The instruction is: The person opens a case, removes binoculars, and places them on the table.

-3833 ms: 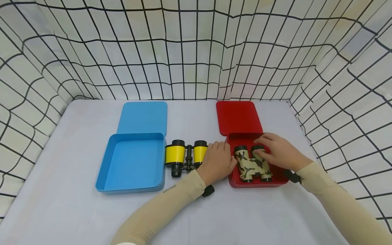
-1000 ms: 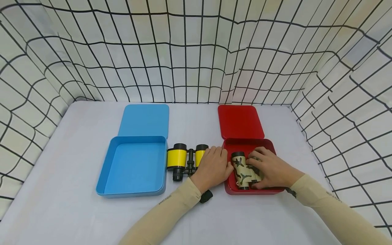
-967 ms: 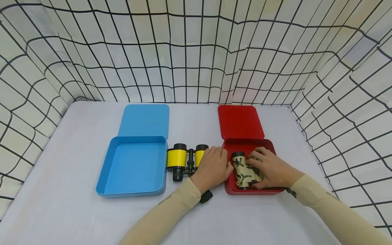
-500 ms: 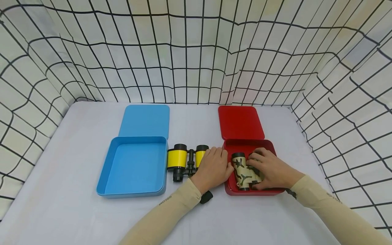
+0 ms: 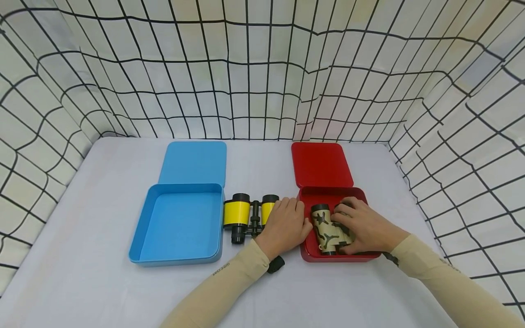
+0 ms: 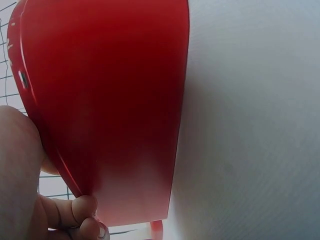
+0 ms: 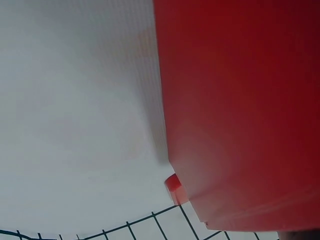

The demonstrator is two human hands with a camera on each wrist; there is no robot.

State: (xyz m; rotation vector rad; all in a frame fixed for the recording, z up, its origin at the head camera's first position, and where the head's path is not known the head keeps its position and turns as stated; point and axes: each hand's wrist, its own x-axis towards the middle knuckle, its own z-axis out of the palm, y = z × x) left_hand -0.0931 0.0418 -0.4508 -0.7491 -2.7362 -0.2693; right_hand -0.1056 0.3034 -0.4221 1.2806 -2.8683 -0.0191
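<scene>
Camouflage-patterned binoculars (image 5: 327, 231) lie in the open red box (image 5: 342, 258) on the right. My right hand (image 5: 367, 225) reaches into that box and grips their right barrel, which it largely covers. With its fingertips, my left hand (image 5: 285, 223) holds the box's left rim; the left wrist view shows fingers (image 6: 85, 210) bent at the edge of the red wall (image 6: 110, 100). Under the left hand, yellow and black binoculars (image 5: 236, 212) are partly hidden. Only the outer red side (image 7: 240, 100) fills the right wrist view, so the right fingers are unseen there.
An open blue box (image 5: 180, 228) with its lid (image 5: 193, 162) folded back stands on the left. The red lid (image 5: 322, 164) lies back behind its box. Black grid netting (image 5: 258, 59) over white cloth walls in the white table (image 5: 123, 291).
Since the oldest frame, my right hand has come nearer and closed round the right barrel of the camouflage binoculars. Over the last second both hands stay nearly still.
</scene>
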